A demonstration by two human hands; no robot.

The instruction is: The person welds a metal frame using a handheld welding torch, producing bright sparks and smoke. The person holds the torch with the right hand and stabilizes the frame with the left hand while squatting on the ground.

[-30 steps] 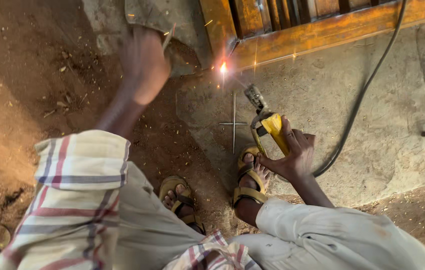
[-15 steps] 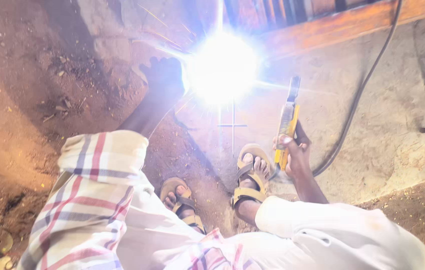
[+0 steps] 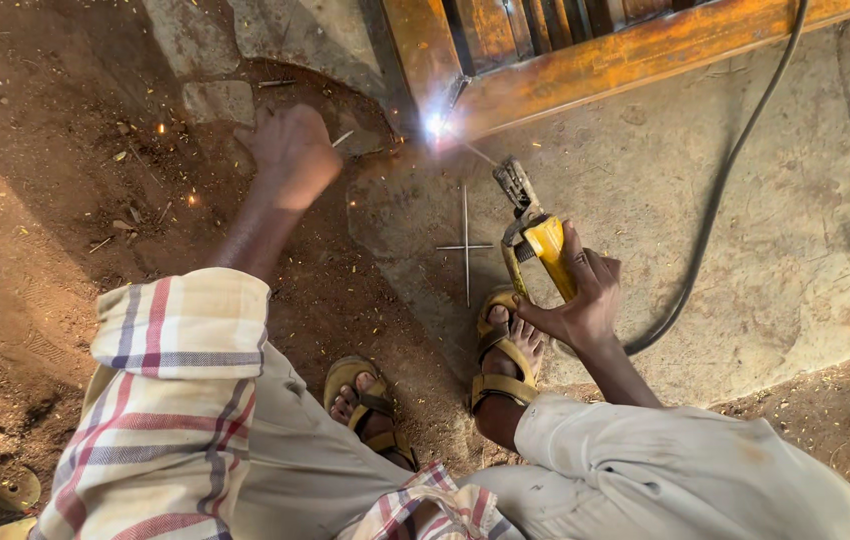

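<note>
The welding holder [image 3: 537, 240], a yellow clamp with a metal head, is in the right hand [image 3: 580, 300], above the right foot and just over the concrete floor [image 3: 745, 250]. The fingers are wrapped around the yellow handle in a firm grasp, and the head of the holder points up and to the left. A thin welding rod [image 3: 470, 150] goes from the clamp to the corner of the metal frame [image 3: 585, 70], and at its tip there is a bright white-blue spark [image 3: 435, 125].

Nearest to the camera are the knees of the person, in light trousers, and the sleeve of a checked shirt [image 3: 165, 390] on the left arm. Below them the two feet stand in brown sandals [image 3: 500, 350], one on the dirt and one at the edge of the concrete.

The left hand [image 3: 290, 155] is raised over the dirt ground [image 3: 45, 200], to the left of the spark. It is closed in a fist, and a thin rod-like end shows at its right side, but I cannot tell what it holds.

On the concrete between the holder and the left foot lie two thin rods [image 3: 466, 245], crossed over each other. A black cable [image 3: 735, 170] runs from near the right hand in a curve over the concrete and up past the frame. The frame is orange-brown with bars, and it lies at the far edge of the view. Small sparks are scattered over the dirt on the left.
</note>
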